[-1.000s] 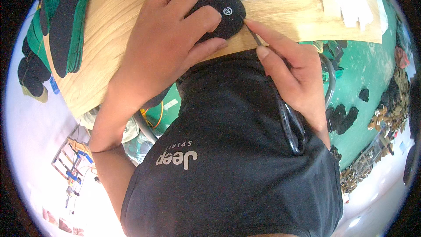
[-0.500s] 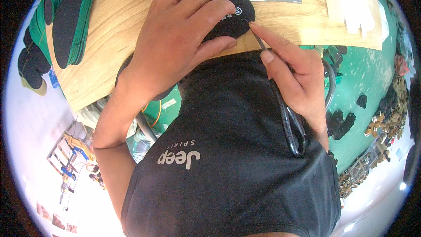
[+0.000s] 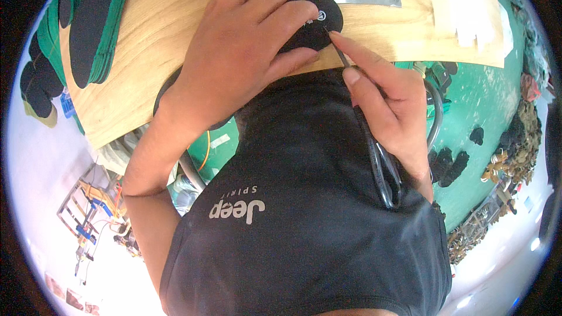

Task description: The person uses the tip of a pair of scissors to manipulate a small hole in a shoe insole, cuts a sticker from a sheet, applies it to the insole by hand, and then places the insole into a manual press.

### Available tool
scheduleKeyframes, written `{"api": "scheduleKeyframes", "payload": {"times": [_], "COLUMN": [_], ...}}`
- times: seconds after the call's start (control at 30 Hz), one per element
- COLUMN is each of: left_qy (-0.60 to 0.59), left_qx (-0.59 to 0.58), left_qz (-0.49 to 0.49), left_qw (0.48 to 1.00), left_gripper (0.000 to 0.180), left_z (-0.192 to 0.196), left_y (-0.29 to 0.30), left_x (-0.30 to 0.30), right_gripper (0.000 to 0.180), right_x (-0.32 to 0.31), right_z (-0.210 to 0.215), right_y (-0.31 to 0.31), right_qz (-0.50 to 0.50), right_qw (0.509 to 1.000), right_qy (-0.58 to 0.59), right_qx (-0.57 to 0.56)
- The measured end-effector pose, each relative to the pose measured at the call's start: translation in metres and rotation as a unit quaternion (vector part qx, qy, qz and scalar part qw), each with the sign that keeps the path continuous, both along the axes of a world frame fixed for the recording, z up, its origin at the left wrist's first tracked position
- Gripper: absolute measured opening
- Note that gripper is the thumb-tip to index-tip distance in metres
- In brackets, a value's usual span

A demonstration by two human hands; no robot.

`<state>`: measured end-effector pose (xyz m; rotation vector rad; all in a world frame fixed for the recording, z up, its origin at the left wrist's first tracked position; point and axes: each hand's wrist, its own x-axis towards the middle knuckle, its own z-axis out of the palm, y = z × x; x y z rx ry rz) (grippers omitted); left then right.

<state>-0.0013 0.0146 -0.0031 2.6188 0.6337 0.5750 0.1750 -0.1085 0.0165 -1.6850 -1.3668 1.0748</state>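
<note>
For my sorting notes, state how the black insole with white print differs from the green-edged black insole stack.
The rounded black insole shows white print; the green-edged black insole stack shows none on its visible top. The insole lies under the left hand; the stack touches neither hand. The insole shows no green; the stack has layered green edges. Both have black tops.
</note>
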Motion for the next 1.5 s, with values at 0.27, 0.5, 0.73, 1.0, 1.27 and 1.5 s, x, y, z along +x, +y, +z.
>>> {"api": "scheduleKeyframes", "payload": {"times": [0.27, 0.5, 0.73, 1.0, 1.27, 1.5], "left_qy": [0.002, 0.008, 0.015, 0.020, 0.011, 0.010], "left_qx": [0.015, 0.017, 0.013, 0.007, 0.022, 0.004], "left_qz": [-0.002, -0.001, 0.003, 0.000, 0.000, 0.007], "left_qw": [1.000, 1.000, 1.000, 1.000, 1.000, 1.000], "left_gripper": [0.043, 0.044, 0.045, 0.046, 0.046, 0.045], "left_z": [0.002, 0.002, 0.002, 0.004, 0.003, -0.008], "left_y": [-0.001, 0.000, 0.001, 0.000, -0.001, 0.001], "left_x": [0.002, 0.000, -0.002, -0.001, -0.002, -0.012], "right_gripper": [0.034, 0.034, 0.035, 0.035, 0.033, 0.034], "right_x": [-0.002, 0.002, -0.006, 0.003, -0.002, -0.002], "right_z": [-0.001, 0.000, 0.000, 0.002, -0.002, 0.004], "right_y": [0.001, 0.001, 0.004, 0.001, 0.003, -0.001], "right_qz": [-0.005, -0.032, 0.028, -0.049, -0.037, -0.043], "right_qw": [1.000, 0.999, 0.999, 0.999, 0.998, 0.999], "right_qy": [0.009, -0.012, 0.034, 0.017, 0.043, 0.010], "right_qx": [0.006, 0.008, 0.010, -0.007, -0.003, -0.001]}}
